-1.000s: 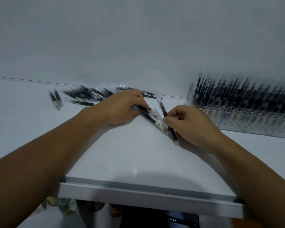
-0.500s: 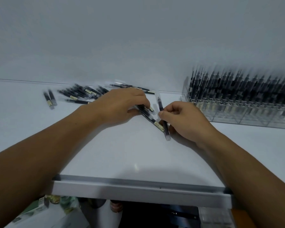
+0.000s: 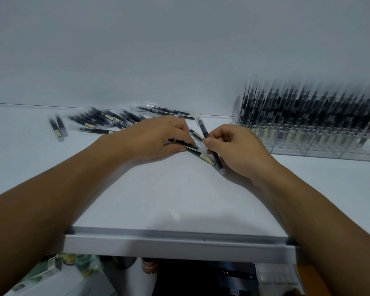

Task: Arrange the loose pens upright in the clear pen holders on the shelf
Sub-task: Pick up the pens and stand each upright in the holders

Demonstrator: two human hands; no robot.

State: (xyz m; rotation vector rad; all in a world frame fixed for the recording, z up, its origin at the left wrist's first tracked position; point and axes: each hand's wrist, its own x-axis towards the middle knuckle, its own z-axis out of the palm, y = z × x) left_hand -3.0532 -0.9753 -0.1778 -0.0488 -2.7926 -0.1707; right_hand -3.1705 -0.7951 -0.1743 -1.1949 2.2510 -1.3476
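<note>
My right hand (image 3: 237,150) pinches 1 pen (image 3: 201,128) between thumb and curled fingers, about mid-barrel. Its long axis runs from the far end, just left of my knuckles, down toward me and slightly right, and the near end is low on the shelf (image 3: 179,193), touching or almost, I cannot tell. So the pen lies near flat, not upright.

My left hand (image 3: 156,137) has its fingers curled down over a dark pen (image 3: 181,142). I cannot tell if it holds 1 or 2. Another pen with a pale label (image 3: 206,156) lies on the shelf between the 2 hands, crossing under the pinched one.

Key relation: the holders (image 3: 320,151) sit to the right of my right hand, further back on the shelf, apart from it. The right hand is nearer them, so I judge this pen goes next, and it needs tipping up to vertical on the way.

The loose pile (image 3: 107,120) lies behind and left of my left hand, with 2 pens (image 3: 58,129) apart from it further left.

Hard to see:
- The pens in the holders are motion-blurred, so free slots cannot be made out.
- The holders are cut off at the right edge.
- The pile is blurred too, so no count.
- I cannot tell which end of my pen is the tip.
</note>
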